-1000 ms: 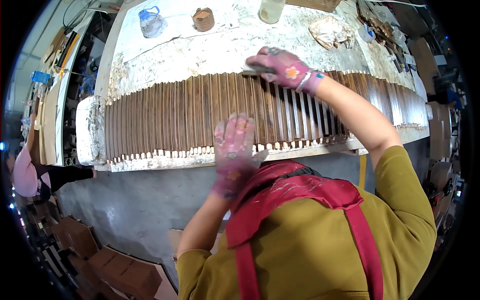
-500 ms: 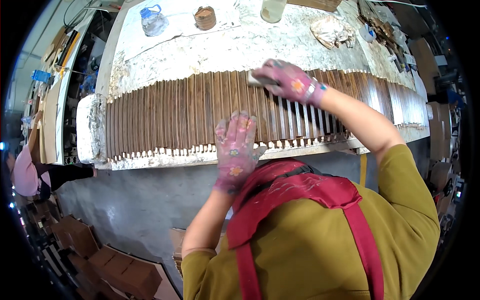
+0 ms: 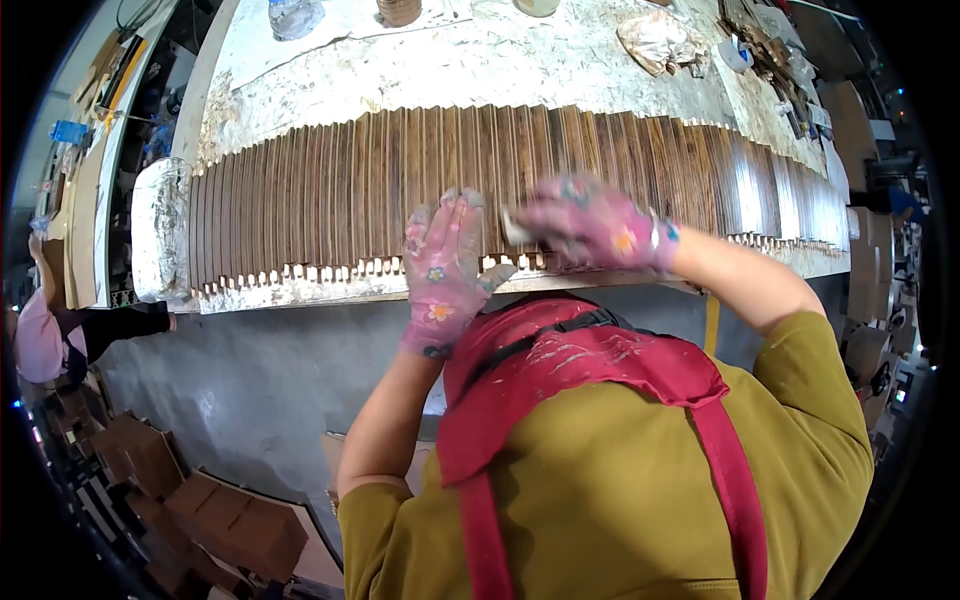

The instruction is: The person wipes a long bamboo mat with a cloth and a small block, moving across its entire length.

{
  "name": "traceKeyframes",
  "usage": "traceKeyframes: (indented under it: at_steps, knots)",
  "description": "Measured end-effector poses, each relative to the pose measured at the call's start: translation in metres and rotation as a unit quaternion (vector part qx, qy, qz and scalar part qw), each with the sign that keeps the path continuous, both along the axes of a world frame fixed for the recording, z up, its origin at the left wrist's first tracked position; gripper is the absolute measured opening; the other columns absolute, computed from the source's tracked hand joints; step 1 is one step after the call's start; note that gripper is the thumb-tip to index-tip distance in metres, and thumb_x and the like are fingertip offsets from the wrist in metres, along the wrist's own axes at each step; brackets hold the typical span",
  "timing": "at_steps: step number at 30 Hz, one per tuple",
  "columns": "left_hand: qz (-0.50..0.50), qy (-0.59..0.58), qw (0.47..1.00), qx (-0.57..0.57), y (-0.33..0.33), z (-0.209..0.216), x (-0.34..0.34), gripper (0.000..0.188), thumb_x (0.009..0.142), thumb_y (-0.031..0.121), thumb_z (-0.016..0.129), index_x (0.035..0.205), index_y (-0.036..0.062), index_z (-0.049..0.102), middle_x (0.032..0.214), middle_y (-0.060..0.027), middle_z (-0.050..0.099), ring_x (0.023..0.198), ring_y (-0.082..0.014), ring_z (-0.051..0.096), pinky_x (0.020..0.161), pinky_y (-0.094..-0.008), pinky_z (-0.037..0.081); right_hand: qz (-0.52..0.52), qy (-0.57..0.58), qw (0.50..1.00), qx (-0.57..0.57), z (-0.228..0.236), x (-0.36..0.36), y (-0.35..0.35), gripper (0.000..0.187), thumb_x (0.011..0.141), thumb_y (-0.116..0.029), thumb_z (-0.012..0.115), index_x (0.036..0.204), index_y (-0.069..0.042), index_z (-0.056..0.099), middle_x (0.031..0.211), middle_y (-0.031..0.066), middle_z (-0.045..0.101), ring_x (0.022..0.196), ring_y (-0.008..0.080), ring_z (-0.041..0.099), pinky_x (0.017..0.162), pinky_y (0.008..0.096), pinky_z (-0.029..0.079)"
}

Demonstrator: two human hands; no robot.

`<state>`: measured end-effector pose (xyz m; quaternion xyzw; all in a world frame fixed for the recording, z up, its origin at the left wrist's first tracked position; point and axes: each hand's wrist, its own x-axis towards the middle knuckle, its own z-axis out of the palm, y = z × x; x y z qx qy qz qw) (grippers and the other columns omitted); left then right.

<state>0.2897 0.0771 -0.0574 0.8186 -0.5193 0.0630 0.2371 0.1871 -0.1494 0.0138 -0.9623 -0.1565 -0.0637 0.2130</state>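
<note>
A long row of brown wooden strips [image 3: 330, 195] lies side by side, their pale ends towards me. My left hand [image 3: 443, 265], in a stained pink flowered glove, rests flat on them by the near edge with its fingers stretched out. To its right, my right hand [image 3: 595, 222] wears a matching glove and is smeared by motion. Its fingers are closed around a small whitish pad [image 3: 515, 228], pressed to the strips near their front ends. Most of the pad is hidden under the fingers, so its exact kind does not show.
The strips lie on a stained white worktable [image 3: 430, 75]. At the back stand a clear plastic jug [image 3: 295, 18], a brownish container [image 3: 399, 11] and a crumpled cloth or bag [image 3: 660, 43]. Cardboard boxes [image 3: 235, 525] sit on the floor at left. Another person [image 3: 45, 340] is at far left.
My right hand has come from the far ends of the strips to their near ends, pad in its fingers. My left hand stays flat on the strips. The whole view has shifted slightly.
</note>
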Motion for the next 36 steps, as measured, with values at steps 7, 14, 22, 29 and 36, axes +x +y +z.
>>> traceKeyframes:
  at_steps: [7,14,22,29,36]
  knots:
    - [-0.013,0.051,0.998,0.018,-0.001,0.012,0.002,0.082,0.085,0.052,0.066,0.146,0.0032,0.041,0.154,-0.0070,0.039,0.144,-0.0250,0.031,0.117,-0.0467,0.019,0.001,0.024,1.000,-0.003,0.009,0.013,0.008,0.043,0.083,-0.023,0.065,0.125,-0.016,0.059,0.105,0.0117,0.059,0.094,0.0316,0.061,0.076,0.0431,0.048]
    - [0.018,0.087,0.992,-0.084,0.005,0.011,0.006,0.091,0.078,0.066,0.062,0.144,0.0062,0.043,0.152,-0.0132,0.039,0.141,-0.0347,0.034,0.115,-0.0550,0.023,0.063,0.104,0.993,-0.006,0.029,0.004,-0.015,0.044,0.086,-0.021,0.066,0.129,-0.014,0.058,0.105,0.0127,0.060,0.096,0.0323,0.061,0.082,0.0446,0.050]
    - [0.087,-0.069,0.991,0.070,0.046,0.001,0.023,0.085,0.083,0.062,0.061,0.139,-0.0002,0.047,0.151,-0.0176,0.041,0.140,-0.0390,0.034,0.116,-0.0574,0.022,-0.080,0.058,0.994,-0.036,-0.005,0.110,-0.029,0.050,0.083,-0.011,0.067,0.130,-0.013,0.053,0.110,0.0153,0.060,0.098,0.0355,0.061,0.086,0.0439,0.050]
    - [0.087,-0.037,0.995,0.029,0.040,0.003,0.022,0.077,0.083,0.052,0.065,0.139,0.0020,0.047,0.151,-0.0160,0.040,0.142,-0.0370,0.032,0.117,-0.0563,0.020,-0.081,0.274,0.880,0.380,0.022,0.026,-0.045,0.054,0.088,-0.027,0.067,0.134,-0.004,0.053,0.116,0.0097,0.064,0.107,0.0186,0.061,0.090,0.0334,0.049]
    - [0.085,-0.022,0.996,0.026,0.043,0.000,0.022,0.080,0.081,0.046,0.069,0.143,0.0027,0.043,0.154,-0.0139,0.036,0.144,-0.0353,0.026,0.117,-0.0553,0.017,-0.075,0.347,0.493,0.794,-0.010,0.026,-0.037,0.061,0.095,-0.021,0.062,0.146,0.001,0.036,0.128,0.0135,0.058,0.109,0.0207,0.064,0.090,0.0383,0.057]
